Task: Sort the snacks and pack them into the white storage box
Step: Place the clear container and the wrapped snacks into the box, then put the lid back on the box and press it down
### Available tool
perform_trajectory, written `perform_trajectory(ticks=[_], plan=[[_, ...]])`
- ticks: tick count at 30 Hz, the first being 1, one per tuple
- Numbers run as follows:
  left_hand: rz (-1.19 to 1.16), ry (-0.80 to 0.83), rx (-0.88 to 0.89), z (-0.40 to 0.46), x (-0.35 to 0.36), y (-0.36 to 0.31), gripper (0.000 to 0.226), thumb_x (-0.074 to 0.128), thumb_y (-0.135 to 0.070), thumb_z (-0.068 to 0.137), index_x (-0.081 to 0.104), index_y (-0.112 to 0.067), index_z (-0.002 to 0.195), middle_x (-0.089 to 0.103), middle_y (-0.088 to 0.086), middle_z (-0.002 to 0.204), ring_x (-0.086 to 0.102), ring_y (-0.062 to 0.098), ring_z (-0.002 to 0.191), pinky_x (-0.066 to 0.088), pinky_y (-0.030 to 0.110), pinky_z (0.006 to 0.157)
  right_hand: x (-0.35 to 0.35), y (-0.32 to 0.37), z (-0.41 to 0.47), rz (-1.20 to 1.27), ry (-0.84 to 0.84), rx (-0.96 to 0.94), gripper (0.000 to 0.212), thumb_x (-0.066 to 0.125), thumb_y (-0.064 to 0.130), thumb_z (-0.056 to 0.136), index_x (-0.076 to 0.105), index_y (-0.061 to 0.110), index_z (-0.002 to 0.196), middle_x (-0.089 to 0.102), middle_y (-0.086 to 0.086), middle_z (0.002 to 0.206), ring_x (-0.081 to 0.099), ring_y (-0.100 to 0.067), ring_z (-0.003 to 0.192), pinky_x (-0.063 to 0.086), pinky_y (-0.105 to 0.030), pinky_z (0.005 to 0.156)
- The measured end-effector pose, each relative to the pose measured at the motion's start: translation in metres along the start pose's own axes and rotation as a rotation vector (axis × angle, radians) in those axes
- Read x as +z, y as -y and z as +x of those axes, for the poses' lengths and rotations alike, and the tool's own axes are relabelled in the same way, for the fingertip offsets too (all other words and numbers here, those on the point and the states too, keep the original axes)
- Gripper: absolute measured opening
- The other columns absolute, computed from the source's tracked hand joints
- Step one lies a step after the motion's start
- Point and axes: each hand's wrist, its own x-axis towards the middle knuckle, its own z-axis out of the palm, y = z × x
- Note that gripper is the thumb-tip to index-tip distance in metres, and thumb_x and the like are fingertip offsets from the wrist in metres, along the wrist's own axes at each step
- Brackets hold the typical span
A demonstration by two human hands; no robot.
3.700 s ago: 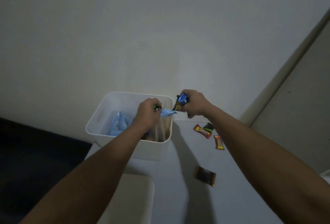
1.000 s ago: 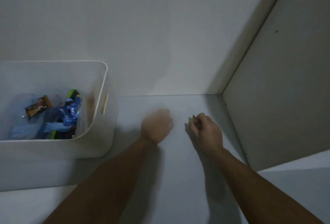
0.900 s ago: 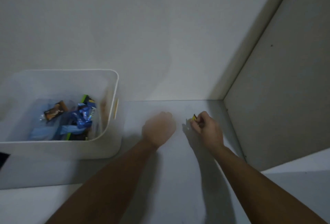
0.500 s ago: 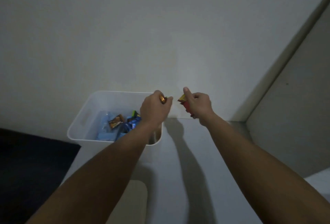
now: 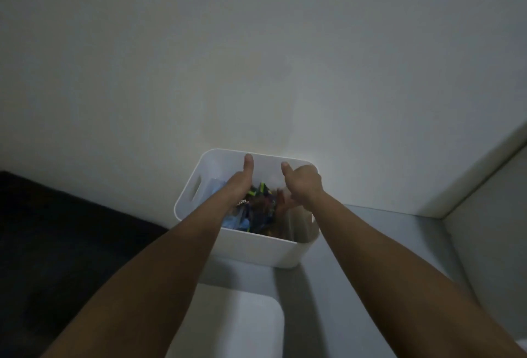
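The white storage box (image 5: 256,249) stands on the pale table against the wall. Inside it lies a mixed heap of wrapped snacks (image 5: 261,215) in blue, green and brown wrappers. Both my hands hang over the box opening. My left hand (image 5: 239,183) has its thumb stretched toward the far wall, and its fingers point down into the box, hidden from me. My right hand (image 5: 303,183) is by the right rim, thumb up, with its blurred fingers spread downward above the snacks. I see no snack in either hand.
A white rounded lid-like piece (image 5: 236,320) lies in front of the box, under my forearms. The grey table top (image 5: 370,232) runs right to a side panel (image 5: 499,229). A dark surface (image 5: 71,243) sits left of the table edge.
Half a second ago each hand pinched a small snack above the box's right rim. Now both hands are over the box with thumbs out, and the snacks are gone from my fingers.
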Motion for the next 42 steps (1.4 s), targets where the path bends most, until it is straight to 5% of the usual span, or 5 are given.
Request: perform_trajectory(ticks=[4,10,16,23,42], plan=[[0.284,-0.1,0.05,0.035,-0.009,0.029,0.142,-0.01,-0.098,0.052,0.054,0.006,0.126,0.056,0.026,0.131,0.054,0.038,0.119,0.038,0.048,0.106,-0.004,-0.006,-0.006,-0.239,-0.172,-0.151,0.029,0.054,0.032,0.092,0.068,0.008,0.102,0.068,-0.013,0.107,0.063,-0.031,0.101,0.046,-0.029,0.081],[0.135,0.063,-0.018,0.077,0.019,0.07,0.152,0.004,-0.107,0.027,0.05,-0.011,0.135,0.054,0.017,0.137,0.052,0.031,0.125,0.036,0.048,0.11,-0.005,-0.04,-0.01,-0.467,-0.117,-0.263,0.044,0.055,0.024,0.093,0.05,0.008,0.133,0.05,-0.013,0.139,0.038,-0.031,0.131,0.04,-0.042,0.104],[0.106,0.044,0.089,0.018,0.015,0.031,0.088,0.008,-0.071,0.09,0.047,-0.007,0.136,0.051,0.017,0.139,0.047,0.031,0.128,0.031,0.039,0.109,-0.005,-0.045,-0.02,-0.475,-0.084,-0.305,0.045,0.054,0.023,0.094,0.048,0.008,0.136,0.049,-0.014,0.141,0.041,-0.03,0.131,0.04,-0.043,0.107],[0.197,-0.18,0.332,0.001,-0.024,0.046,0.063,0.026,-0.057,0.097,0.062,-0.006,0.104,0.064,0.012,0.106,0.058,0.03,0.104,0.038,0.032,0.085,-0.004,-0.039,-0.042,-0.512,-0.109,-0.355,0.04,0.057,0.024,0.093,0.054,0.011,0.131,0.057,-0.012,0.133,0.051,-0.03,0.122,0.044,-0.044,0.102],[0.811,-0.484,0.981,-0.096,-0.075,0.215,0.037,0.05,-0.034,0.093,0.064,-0.002,0.104,0.065,0.016,0.103,0.059,0.033,0.092,0.045,0.042,0.089,0.045,-0.115,-0.172,-0.465,-0.167,-0.696,0.042,0.071,0.008,0.073,0.062,0.002,0.114,0.06,-0.019,0.12,0.059,-0.039,0.106,0.053,-0.045,0.087]])
